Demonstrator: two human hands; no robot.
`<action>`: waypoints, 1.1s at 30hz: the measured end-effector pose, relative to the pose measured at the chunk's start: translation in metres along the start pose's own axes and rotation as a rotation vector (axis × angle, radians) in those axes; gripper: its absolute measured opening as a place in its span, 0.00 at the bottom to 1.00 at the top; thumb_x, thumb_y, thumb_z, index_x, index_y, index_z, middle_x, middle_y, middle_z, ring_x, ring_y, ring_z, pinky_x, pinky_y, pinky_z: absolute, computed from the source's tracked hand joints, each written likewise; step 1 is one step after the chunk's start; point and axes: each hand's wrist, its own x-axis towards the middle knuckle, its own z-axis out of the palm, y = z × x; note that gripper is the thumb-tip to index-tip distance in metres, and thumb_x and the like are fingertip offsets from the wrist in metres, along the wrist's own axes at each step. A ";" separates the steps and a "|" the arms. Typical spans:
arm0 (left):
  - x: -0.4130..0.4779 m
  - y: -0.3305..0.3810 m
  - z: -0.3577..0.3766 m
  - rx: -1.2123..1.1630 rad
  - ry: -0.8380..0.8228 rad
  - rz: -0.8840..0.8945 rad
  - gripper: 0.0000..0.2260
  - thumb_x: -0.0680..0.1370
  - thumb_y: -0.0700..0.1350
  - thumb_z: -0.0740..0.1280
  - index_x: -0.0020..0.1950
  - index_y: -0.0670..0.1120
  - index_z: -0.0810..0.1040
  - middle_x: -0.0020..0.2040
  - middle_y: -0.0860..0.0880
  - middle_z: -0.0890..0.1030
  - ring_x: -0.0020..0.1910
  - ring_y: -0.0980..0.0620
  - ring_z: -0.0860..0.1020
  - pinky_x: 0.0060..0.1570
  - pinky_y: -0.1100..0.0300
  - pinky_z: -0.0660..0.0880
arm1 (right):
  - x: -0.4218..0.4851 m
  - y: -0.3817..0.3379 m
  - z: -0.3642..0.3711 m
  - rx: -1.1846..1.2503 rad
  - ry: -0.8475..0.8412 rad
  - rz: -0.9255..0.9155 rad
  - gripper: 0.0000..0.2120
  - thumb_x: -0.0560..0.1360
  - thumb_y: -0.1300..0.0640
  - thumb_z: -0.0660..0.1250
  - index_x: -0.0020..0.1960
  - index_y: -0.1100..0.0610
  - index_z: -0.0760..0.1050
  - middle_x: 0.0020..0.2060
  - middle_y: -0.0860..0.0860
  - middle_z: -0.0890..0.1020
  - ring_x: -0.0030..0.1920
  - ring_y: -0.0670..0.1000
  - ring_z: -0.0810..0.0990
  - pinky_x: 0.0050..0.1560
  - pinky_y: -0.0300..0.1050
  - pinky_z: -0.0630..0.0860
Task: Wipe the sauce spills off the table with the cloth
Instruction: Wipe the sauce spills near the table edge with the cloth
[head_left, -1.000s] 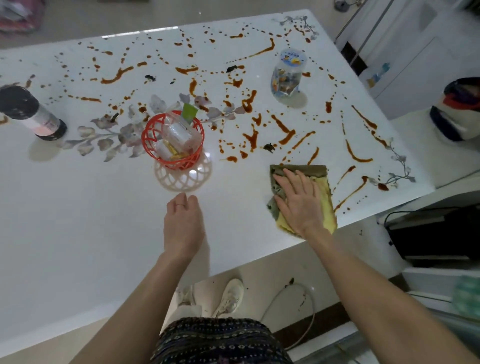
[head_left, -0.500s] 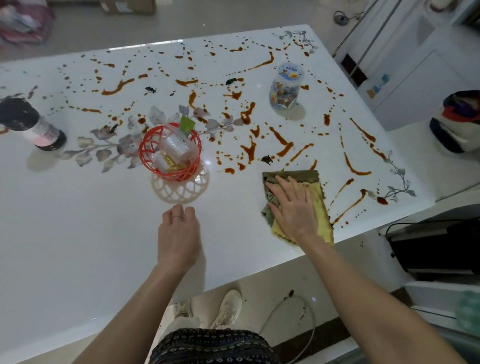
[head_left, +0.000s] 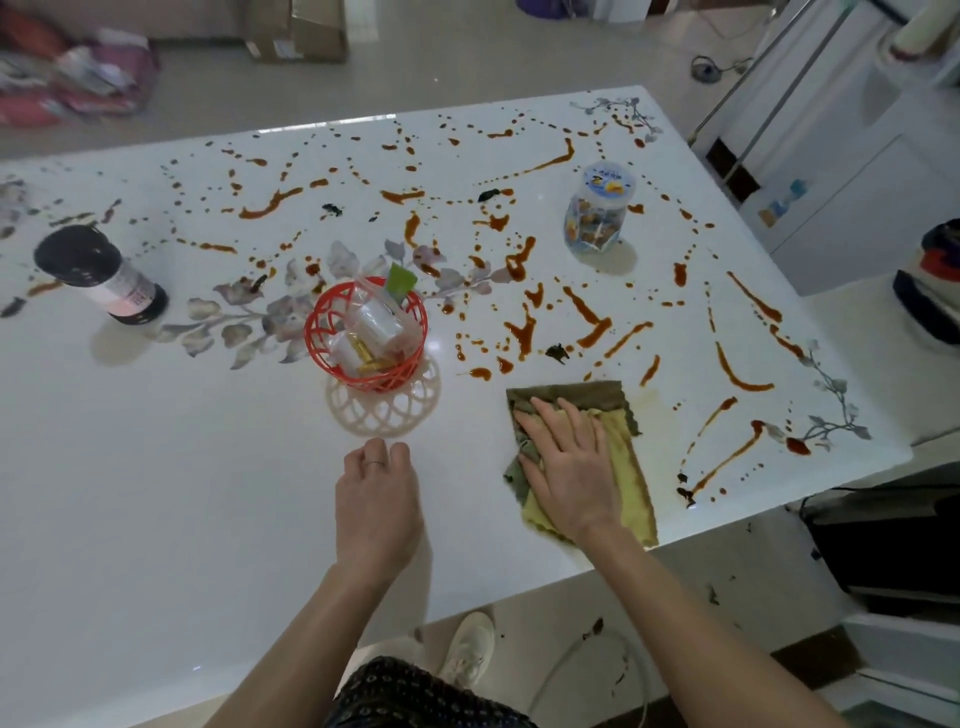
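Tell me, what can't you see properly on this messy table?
Head view:
- Left end of the table: cut off by the picture edge.
- Surface under the cloth: covered by it and by the right hand pressing on it.
- Label on the jar: print too small to read.
- Things inside the red basket: partly behind its wall and blurry.

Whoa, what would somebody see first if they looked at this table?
First, the reddish-brown sauce spills, streaked and dotted over the far and right parts of the white table. Next, the right hand pressed flat on a yellow and green cloth near the front edge. Then the red basket standing in the middle.
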 end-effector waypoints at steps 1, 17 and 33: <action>0.001 0.001 0.000 -0.004 0.007 -0.006 0.12 0.64 0.33 0.66 0.46 0.40 0.72 0.46 0.39 0.74 0.43 0.38 0.71 0.32 0.53 0.66 | -0.001 -0.011 0.001 0.007 -0.002 0.013 0.25 0.79 0.44 0.54 0.74 0.48 0.68 0.74 0.49 0.69 0.74 0.58 0.64 0.74 0.61 0.56; 0.030 -0.002 -0.002 -0.212 0.065 0.028 0.09 0.66 0.30 0.66 0.43 0.41 0.72 0.46 0.41 0.73 0.40 0.41 0.70 0.34 0.50 0.72 | 0.091 -0.072 0.006 -0.050 -0.170 -0.092 0.29 0.79 0.41 0.48 0.78 0.45 0.59 0.80 0.47 0.56 0.79 0.58 0.52 0.76 0.64 0.49; 0.050 0.009 -0.007 -0.427 0.128 0.106 0.15 0.68 0.30 0.63 0.52 0.41 0.75 0.49 0.44 0.76 0.45 0.45 0.71 0.40 0.53 0.74 | 0.077 -0.069 0.003 -0.037 -0.131 -0.088 0.26 0.79 0.41 0.51 0.75 0.45 0.66 0.75 0.46 0.67 0.76 0.57 0.61 0.74 0.63 0.52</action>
